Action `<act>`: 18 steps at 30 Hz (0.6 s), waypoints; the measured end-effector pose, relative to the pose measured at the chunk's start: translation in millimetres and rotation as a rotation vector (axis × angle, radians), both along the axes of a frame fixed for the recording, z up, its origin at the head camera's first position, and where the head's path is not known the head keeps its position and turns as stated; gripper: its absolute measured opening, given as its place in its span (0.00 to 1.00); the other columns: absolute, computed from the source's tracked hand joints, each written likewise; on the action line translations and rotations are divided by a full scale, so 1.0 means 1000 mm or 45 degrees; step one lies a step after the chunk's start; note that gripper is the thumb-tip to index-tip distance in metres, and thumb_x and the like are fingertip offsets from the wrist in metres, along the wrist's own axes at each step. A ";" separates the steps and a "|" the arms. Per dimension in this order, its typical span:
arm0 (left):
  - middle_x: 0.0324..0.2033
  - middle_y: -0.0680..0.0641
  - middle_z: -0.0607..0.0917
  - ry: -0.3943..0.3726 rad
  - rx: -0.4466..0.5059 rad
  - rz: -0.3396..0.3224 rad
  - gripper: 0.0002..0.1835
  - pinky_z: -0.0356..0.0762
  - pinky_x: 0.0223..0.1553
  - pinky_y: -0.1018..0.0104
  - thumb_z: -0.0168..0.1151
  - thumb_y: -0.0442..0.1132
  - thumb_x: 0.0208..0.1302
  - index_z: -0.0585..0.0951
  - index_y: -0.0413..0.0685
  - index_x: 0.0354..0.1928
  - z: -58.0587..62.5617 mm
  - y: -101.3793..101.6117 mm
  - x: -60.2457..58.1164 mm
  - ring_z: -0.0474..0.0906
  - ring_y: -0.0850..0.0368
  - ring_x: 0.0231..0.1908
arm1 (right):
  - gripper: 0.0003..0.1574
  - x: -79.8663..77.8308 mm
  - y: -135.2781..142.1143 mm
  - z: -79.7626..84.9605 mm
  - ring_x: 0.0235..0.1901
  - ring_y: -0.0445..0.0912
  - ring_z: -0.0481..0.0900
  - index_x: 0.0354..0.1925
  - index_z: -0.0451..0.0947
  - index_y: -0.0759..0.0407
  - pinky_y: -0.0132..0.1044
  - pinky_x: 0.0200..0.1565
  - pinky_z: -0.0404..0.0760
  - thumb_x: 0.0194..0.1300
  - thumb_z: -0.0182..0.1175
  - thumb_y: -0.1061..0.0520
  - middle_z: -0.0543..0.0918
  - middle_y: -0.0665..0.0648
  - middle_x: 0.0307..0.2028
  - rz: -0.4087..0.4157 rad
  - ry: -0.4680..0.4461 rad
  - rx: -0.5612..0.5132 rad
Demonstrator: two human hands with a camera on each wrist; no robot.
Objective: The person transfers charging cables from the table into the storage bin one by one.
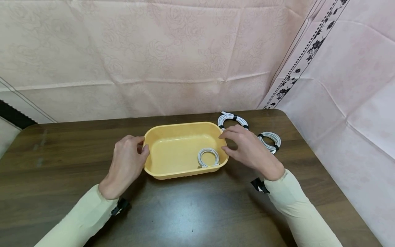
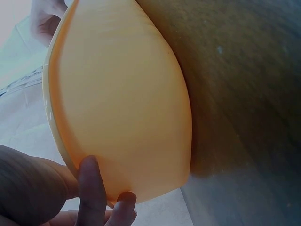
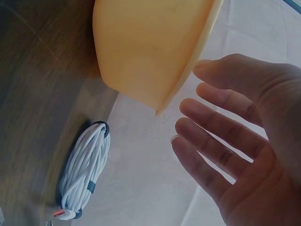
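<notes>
A yellow oblong plastic basin (image 1: 169, 151) sits on the table with one small coil of pale cable (image 1: 200, 158) lying inside, toward its front right corner. At the basin's left end, my left hand (image 1: 126, 163) pinches the rim between thumb and fingers; in the left wrist view, fingertips (image 2: 89, 176) lie against the outer wall. My right hand (image 1: 248, 147) is at the right end, its fingers spread and loosely bent. Seen from the right wrist, the thumb (image 3: 221, 68) is close to the rim or touching it, and the other fingers stand apart from the basin.
Behind my right hand lies a larger white cable coil (image 1: 242, 121) with black ties. Another tied cable coil (image 1: 277, 140) rests farther right. The brown wooden table (image 1: 77, 151) meets patterned cloth (image 1: 172, 68) hanging behind it and on the right.
</notes>
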State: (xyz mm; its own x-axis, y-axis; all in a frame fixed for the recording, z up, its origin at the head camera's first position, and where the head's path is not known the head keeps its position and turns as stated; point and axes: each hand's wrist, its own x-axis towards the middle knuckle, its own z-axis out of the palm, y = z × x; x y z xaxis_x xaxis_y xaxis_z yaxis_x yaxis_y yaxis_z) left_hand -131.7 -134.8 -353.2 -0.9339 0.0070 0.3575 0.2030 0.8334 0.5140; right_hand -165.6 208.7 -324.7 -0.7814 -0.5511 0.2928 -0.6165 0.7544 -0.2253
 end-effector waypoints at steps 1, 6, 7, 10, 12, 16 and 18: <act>0.31 0.36 0.84 0.001 -0.002 0.000 0.14 0.82 0.32 0.53 0.60 0.31 0.65 0.86 0.28 0.47 0.000 0.000 0.000 0.80 0.45 0.31 | 0.19 0.000 0.000 0.000 0.56 0.50 0.82 0.50 0.85 0.59 0.46 0.60 0.80 0.62 0.72 0.55 0.86 0.55 0.51 0.002 0.001 -0.002; 0.31 0.36 0.84 0.000 -0.009 0.006 0.14 0.81 0.31 0.54 0.60 0.31 0.65 0.86 0.28 0.48 0.000 0.000 0.000 0.80 0.46 0.31 | 0.18 0.001 0.001 0.000 0.56 0.50 0.82 0.50 0.85 0.59 0.46 0.60 0.80 0.62 0.72 0.55 0.86 0.55 0.51 -0.007 -0.001 -0.001; 0.31 0.36 0.84 0.001 -0.010 0.007 0.14 0.81 0.31 0.54 0.60 0.31 0.65 0.85 0.27 0.48 0.000 0.000 0.001 0.80 0.46 0.31 | 0.19 0.001 0.002 0.000 0.56 0.50 0.82 0.50 0.85 0.59 0.46 0.60 0.79 0.62 0.72 0.55 0.86 0.55 0.51 -0.011 -0.003 -0.002; 0.31 0.36 0.84 0.001 -0.010 0.009 0.15 0.80 0.32 0.55 0.60 0.31 0.65 0.85 0.27 0.48 0.000 0.000 0.001 0.79 0.46 0.31 | 0.19 0.002 0.003 0.001 0.57 0.51 0.81 0.50 0.85 0.59 0.47 0.61 0.79 0.62 0.72 0.54 0.86 0.56 0.51 -0.028 -0.013 0.001; 0.31 0.36 0.84 -0.003 -0.008 0.009 0.14 0.80 0.32 0.55 0.60 0.31 0.65 0.85 0.27 0.48 0.000 0.000 0.001 0.79 0.46 0.31 | 0.19 0.002 0.003 0.001 0.57 0.51 0.81 0.51 0.85 0.59 0.47 0.62 0.79 0.62 0.72 0.54 0.86 0.56 0.52 -0.038 -0.018 0.002; 0.31 0.36 0.83 -0.009 -0.007 0.008 0.14 0.80 0.32 0.56 0.60 0.31 0.65 0.86 0.28 0.48 0.000 0.000 0.001 0.79 0.46 0.31 | 0.20 0.003 0.006 0.001 0.57 0.51 0.81 0.51 0.85 0.59 0.48 0.62 0.79 0.62 0.72 0.54 0.86 0.55 0.52 -0.058 -0.030 -0.002; 0.31 0.37 0.83 -0.011 -0.008 0.007 0.14 0.80 0.32 0.56 0.60 0.31 0.66 0.86 0.28 0.48 0.000 0.000 0.001 0.78 0.46 0.31 | 0.20 0.003 0.007 0.001 0.57 0.51 0.82 0.51 0.85 0.59 0.48 0.62 0.79 0.62 0.73 0.55 0.87 0.55 0.51 -0.062 -0.035 -0.006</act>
